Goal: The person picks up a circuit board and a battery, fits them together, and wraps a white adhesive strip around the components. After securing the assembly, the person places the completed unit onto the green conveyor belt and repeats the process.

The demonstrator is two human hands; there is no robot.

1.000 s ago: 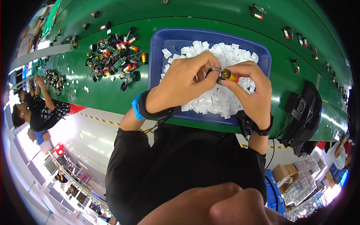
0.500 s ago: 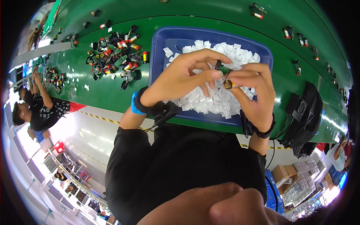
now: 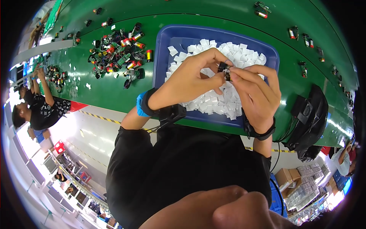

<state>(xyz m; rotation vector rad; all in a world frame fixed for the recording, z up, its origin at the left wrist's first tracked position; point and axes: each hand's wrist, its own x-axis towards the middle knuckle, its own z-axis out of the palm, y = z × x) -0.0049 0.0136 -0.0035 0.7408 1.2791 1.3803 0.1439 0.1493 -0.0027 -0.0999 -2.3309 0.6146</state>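
Over the blue tray both hands meet at a small electronic assembly, of which a black part and a bit of a dark cylinder show. My left hand pinches its black part between thumb and fingers. From the other side my right hand closes its fingertips on the cylinder end and covers most of it. Beneath the hands, many small white square pieces fill the tray in a loose heap.
Left of the tray lies a pile of similar assemblies with boards and red-yellow cylinders. More assemblies are scattered along the green table. A black bag with cables sits at the right. Another person works at the far left.
My right fingers have come closer to my left ones and now hide more of the cylinder. The assembly has turned, so its green board no longer shows.
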